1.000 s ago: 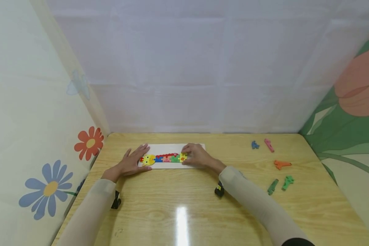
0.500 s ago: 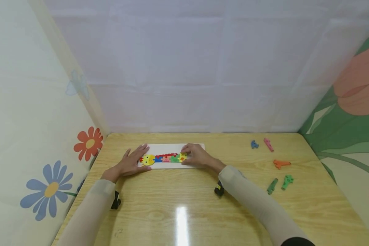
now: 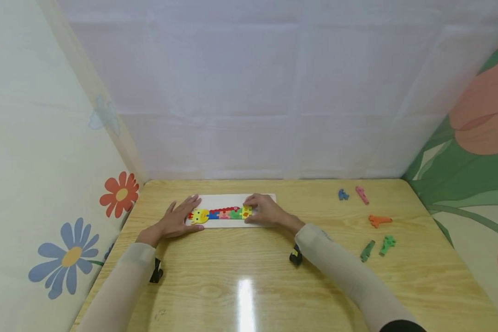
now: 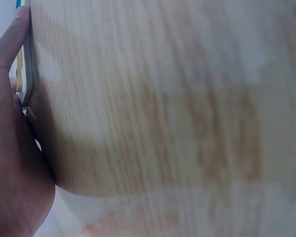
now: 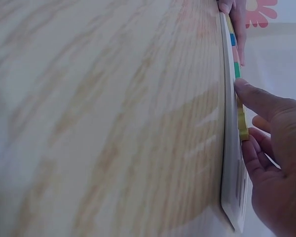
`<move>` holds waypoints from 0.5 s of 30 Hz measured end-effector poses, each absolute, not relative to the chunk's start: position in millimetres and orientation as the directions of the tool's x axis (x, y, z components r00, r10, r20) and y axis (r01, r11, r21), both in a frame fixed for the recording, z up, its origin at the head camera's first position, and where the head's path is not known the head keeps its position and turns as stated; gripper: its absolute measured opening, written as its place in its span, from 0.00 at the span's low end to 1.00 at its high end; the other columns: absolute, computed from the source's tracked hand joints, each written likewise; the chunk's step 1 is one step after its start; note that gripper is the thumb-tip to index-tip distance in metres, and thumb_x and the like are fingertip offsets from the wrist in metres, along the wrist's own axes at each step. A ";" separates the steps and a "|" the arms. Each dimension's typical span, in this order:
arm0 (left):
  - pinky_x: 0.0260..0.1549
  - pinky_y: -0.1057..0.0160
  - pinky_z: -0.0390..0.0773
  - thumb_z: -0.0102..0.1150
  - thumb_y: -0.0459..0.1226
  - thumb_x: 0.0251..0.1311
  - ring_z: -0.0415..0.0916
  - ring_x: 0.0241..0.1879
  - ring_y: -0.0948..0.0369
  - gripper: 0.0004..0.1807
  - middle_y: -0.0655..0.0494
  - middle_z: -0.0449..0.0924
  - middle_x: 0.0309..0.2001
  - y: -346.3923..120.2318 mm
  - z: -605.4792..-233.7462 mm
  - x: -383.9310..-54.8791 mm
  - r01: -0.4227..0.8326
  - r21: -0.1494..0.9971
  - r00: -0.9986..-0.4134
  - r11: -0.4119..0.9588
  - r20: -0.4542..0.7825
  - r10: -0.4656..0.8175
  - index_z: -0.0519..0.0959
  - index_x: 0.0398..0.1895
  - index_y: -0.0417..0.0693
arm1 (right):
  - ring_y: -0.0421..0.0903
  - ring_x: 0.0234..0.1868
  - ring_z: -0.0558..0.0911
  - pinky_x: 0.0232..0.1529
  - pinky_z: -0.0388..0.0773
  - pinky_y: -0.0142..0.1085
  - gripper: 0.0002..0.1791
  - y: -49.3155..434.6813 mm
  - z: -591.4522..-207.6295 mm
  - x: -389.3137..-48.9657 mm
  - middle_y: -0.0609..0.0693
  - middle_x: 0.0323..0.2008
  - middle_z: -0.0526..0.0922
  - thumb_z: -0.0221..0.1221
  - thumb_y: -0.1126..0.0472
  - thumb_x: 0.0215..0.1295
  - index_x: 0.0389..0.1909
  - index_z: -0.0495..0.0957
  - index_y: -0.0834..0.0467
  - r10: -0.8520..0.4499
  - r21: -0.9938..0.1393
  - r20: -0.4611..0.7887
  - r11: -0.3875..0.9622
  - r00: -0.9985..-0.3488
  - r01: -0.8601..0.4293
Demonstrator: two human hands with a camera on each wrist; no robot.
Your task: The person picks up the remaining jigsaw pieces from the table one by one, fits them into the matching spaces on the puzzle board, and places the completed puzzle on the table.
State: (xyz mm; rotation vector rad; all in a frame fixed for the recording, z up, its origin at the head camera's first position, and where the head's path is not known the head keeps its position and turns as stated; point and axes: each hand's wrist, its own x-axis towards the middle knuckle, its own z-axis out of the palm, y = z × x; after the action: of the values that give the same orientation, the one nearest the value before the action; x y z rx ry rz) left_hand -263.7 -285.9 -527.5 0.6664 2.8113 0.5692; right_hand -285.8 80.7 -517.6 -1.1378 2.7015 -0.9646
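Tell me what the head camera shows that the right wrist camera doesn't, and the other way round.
Only the head view shows the loose blue piece, pink piece, orange piece, dark green piece and bright green piece, plus the giraffe face and blue flower.

Only the right wrist view gives a side-on close-up of the white board, showing the thickness of the yellow piece.

Both show the right hand pinching that piece, the left hand, the table and the red flower, cut off in the wrist view.

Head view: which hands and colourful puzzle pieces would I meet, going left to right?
Left hand, yellow giraffe head, blue neck piece, pink neck piece, green neck piece, yellow piece, right hand, loose blue piece, loose pink piece, loose orange piece. I skip two loose green pieces with unclear places.
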 end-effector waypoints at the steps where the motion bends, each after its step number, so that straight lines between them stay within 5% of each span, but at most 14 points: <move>1: 0.76 0.27 0.27 0.63 0.65 0.65 0.37 0.85 0.41 0.57 0.42 0.43 0.86 -286.0 -527.7 -263.8 0.391 0.410 -0.879 0.824 -0.099 0.466 0.51 0.86 0.45 | 0.54 0.61 0.83 0.68 0.76 0.48 0.31 80.6 -517.6 -285.8 0.58 0.60 0.85 0.79 0.56 0.59 0.61 0.84 0.64 -0.661 -0.566 0.183 0.534 -0.727 -0.628; 15: 0.76 0.27 0.27 0.63 0.65 0.64 0.37 0.85 0.42 0.58 0.42 0.43 0.86 -285.9 -527.8 -264.7 0.391 0.411 -0.879 0.824 -0.099 0.467 0.51 0.86 0.45 | 0.51 0.58 0.85 0.62 0.81 0.42 0.37 86.3 -517.3 -287.3 0.57 0.60 0.85 0.81 0.55 0.54 0.63 0.81 0.64 -0.617 -0.626 0.165 0.537 -0.769 -0.565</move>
State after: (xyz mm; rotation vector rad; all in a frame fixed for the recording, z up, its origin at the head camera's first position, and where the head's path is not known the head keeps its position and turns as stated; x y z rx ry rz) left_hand -264.7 -285.9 -527.8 0.6684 2.8108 0.5707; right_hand -287.3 86.3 -517.3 -1.0354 2.6870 -1.0527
